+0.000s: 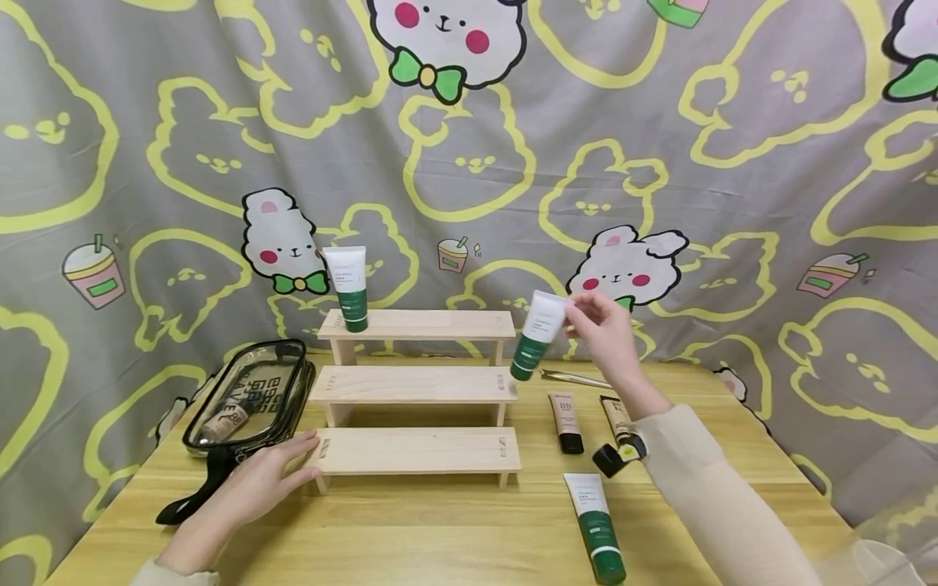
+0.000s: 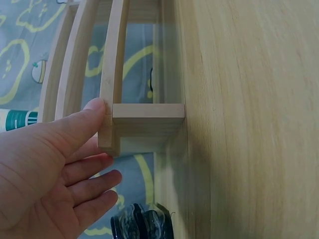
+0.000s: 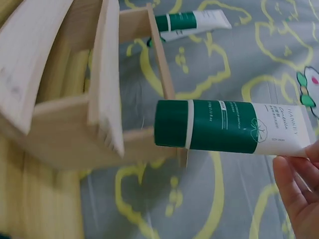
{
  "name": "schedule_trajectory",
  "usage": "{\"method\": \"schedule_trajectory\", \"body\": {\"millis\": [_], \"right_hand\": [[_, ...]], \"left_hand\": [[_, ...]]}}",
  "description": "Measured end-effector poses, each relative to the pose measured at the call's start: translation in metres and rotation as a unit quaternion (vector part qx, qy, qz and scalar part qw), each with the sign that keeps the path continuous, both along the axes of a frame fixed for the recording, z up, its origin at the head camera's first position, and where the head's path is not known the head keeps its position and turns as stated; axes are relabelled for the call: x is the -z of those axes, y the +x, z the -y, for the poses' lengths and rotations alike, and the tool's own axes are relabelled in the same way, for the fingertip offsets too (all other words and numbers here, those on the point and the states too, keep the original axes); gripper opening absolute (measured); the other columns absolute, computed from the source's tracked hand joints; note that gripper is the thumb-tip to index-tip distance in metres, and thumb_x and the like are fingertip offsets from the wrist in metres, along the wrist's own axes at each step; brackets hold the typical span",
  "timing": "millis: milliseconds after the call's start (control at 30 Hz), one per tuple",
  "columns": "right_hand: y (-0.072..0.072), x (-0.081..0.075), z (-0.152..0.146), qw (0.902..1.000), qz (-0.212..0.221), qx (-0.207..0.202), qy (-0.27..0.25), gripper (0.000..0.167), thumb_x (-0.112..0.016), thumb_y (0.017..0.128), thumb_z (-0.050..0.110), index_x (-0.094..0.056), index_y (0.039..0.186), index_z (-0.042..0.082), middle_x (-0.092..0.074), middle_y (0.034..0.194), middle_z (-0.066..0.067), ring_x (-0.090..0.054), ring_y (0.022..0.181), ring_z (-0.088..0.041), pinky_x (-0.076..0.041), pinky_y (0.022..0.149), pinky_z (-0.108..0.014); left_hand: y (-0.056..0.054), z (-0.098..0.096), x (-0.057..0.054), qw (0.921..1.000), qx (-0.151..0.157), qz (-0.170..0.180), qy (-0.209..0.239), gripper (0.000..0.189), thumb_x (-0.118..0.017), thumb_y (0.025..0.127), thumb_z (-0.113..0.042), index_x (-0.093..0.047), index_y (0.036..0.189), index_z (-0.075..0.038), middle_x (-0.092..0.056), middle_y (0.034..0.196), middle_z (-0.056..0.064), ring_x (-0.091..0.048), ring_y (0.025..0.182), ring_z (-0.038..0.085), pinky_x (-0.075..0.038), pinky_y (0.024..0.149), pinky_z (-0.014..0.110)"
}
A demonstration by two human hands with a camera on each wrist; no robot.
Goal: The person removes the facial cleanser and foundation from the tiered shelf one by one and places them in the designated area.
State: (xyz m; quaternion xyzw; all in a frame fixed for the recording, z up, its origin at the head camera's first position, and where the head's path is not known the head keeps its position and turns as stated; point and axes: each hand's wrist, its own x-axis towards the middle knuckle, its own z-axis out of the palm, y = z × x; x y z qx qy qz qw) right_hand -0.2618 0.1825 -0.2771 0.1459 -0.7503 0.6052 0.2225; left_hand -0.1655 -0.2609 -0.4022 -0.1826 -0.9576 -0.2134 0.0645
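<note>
While right hand (image 1: 607, 332) pinches white end of green-white tube (image 1: 539, 334) right of frame centre, tube's long axis slants, green cap (image 1: 523, 369) pointing down-left; right-wrist view shows it nearly level, cap left, print resembling "HANKEY". Left hand (image 1: 255, 487), fingers loosely extended, touches wooden shelf (image 1: 418, 449) at lower left. Pink tube (image 1: 565, 417), lower right, reads "BB".

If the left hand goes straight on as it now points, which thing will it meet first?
Most likely the lowest shelf: the left hand touches that shelf's left end, so no gap appears between them.
</note>
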Motion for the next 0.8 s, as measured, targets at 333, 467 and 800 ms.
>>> {"method": "schedule_trajectory", "body": {"millis": [333,467,800], "right_hand": [[0.025,0.027,-0.066,0.9980,0.031,0.043,0.036,0.022,-0.056,0.092,0.006,-0.054,0.103,-0.012,-0.062,0.083,0.001,-0.061,0.071,-0.009,-0.055,0.063,-0.026],[0.037,0.040,-0.092,0.9962,0.046,0.044,0.058,0.024,-0.055,0.092,0.007,-0.052,0.104,-0.014,-0.062,0.081,0.000,-0.061,0.070,-0.009,-0.055,0.061,-0.025],[0.052,0.083,-0.139,0.9884,0.114,-0.007,0.100,0.023,-0.054,0.092,0.007,-0.053,0.101,-0.014,-0.060,0.079,-0.012,-0.060,0.065,-0.016,-0.055,0.057,-0.031]], "left_hand": [[0.001,0.000,0.001,1.0000,0.000,0.004,0.003,0.050,-0.065,0.086,-0.028,-0.056,0.124,0.003,-0.047,0.132,0.018,-0.048,0.114,0.039,-0.040,0.090,0.054],[0.000,0.000,0.000,1.0000,0.004,0.004,0.001,0.050,-0.065,0.086,-0.028,-0.056,0.124,0.003,-0.047,0.132,0.018,-0.048,0.114,0.039,-0.041,0.090,0.053],[0.000,0.001,-0.001,1.0000,0.004,0.008,0.002,0.050,-0.064,0.086,-0.029,-0.055,0.124,0.003,-0.046,0.133,0.018,-0.047,0.115,0.039,-0.040,0.090,0.054]]}}
